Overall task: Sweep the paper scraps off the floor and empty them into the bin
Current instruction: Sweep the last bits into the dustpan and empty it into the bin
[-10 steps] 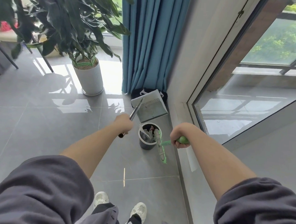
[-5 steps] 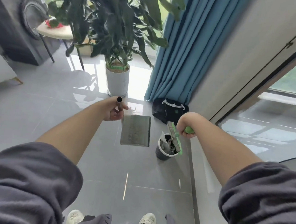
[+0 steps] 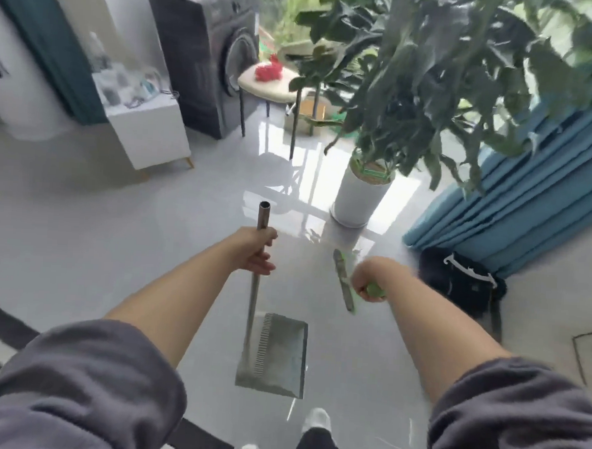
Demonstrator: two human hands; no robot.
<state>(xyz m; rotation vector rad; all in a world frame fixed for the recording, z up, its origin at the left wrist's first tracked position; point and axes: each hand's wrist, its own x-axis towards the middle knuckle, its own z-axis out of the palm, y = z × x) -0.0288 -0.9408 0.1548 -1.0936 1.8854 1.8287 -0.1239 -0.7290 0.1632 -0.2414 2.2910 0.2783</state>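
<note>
My left hand [image 3: 256, 253] grips the metal handle of a grey long-handled dustpan [image 3: 275, 354], which hangs upright with its pan low over the floor in front of my feet. My right hand [image 3: 370, 279] grips the green handle of a small brush [image 3: 343, 281], whose head points up and to the left. The bin is out of view, and I see no paper scraps on the grey tiled floor [image 3: 142, 250]. The view is blurred.
A potted plant in a white pot [image 3: 359, 196] stands ahead right, beside a blue curtain [image 3: 515, 201] and a black bag [image 3: 459, 281]. A white cabinet [image 3: 148, 127], a dark washing machine [image 3: 207, 58] and a stool [image 3: 271, 89] stand further back left.
The view has swung left away from the bin. The dustpan has dropped from a tipped position by the bin to hanging upright; the brush has lifted away from the bin.
</note>
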